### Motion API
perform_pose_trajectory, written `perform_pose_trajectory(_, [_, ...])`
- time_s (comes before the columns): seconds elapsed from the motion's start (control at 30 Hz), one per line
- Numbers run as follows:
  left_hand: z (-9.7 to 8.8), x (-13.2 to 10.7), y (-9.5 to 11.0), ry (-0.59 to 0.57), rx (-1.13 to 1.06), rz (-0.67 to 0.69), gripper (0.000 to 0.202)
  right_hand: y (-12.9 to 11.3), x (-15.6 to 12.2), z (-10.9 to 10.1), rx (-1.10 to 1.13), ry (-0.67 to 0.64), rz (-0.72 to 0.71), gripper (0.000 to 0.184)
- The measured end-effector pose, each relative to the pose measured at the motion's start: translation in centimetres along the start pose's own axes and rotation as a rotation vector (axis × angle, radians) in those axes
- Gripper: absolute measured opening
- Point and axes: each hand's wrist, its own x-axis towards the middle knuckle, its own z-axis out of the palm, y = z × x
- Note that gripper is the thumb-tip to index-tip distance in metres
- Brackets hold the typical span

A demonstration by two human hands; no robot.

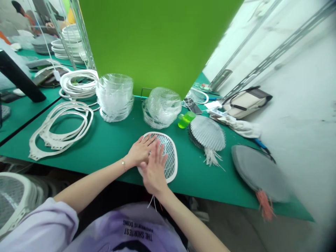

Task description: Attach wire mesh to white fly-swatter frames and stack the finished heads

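A white racket-shaped frame with metal mesh (171, 159) lies flat at the table's front edge, like the head of an electric fly swatter. On its upper left part rests my left hand (141, 151), fingers stretched out. My right hand (155, 169) lies over the middle of the mesh, flat with fingers extended, partly overlapping the left. Both palms face down, and their undersides are hidden. Thin wires (153, 203) hang from the frame's near end, below my right wrist.
Loose white frames (35, 140) lie at left. Stacked clear plastic rings (115, 99) and a second clear stack (162, 108) stand behind. At right are a green bottle (187, 119), mesh sheets with white wires (208, 133) and grey mesh sheets with red wires (258, 171). A green panel (157, 45) rises behind.
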Motion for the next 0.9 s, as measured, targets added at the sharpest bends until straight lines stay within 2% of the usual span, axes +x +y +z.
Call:
perform_pose_trajectory(0.1, [-0.3, 0.1, 0.3, 0.007, -0.009, -0.009, 0.065, 2.4, -0.2, -0.7, -0.024, 0.114, 0.111, 0.07])
perform_pose_trajectory(0.23, [-0.6, 0.0, 0.5, 0.02, -0.023, -0.004, 0.067, 4.8, -0.1, -0.9, -0.025, 0.078, 0.1, 0.069])
perform_pose_trajectory(0.37, [-0.6, -0.1, 0.4, 0.026, -0.039, 0.01, 0.069, 7.2, 1.3, -1.5, 0.02, 0.153, 0.19, 0.067])
perform_pose_trajectory(0.5, [-0.4, 0.0, 0.3, 0.031, -0.054, 0.017, 0.07, 9.6, 2.4, -1.0, 0.033, 0.023, 0.27, 0.063])
perform_pose_trajectory(0.63, [-0.3, -0.2, 0.4, 0.045, -0.069, 0.019, 0.072, 9.9, 2.4, -0.2, 0.012, -0.061, 0.287, 0.066])
perform_pose_trajectory(0.77, [-0.7, -0.7, 0.4, 0.056, -0.083, 0.017, 0.077, 9.3, 2.1, -1.0, -0.046, -0.172, 0.244, 0.074])
perform_pose_trajectory(0.9, [-1.5, -0.4, 0.0, 0.056, -0.112, -0.007, 0.069, 9.8, 3.2, -2.1, -0.115, -0.111, 0.103, 0.074])
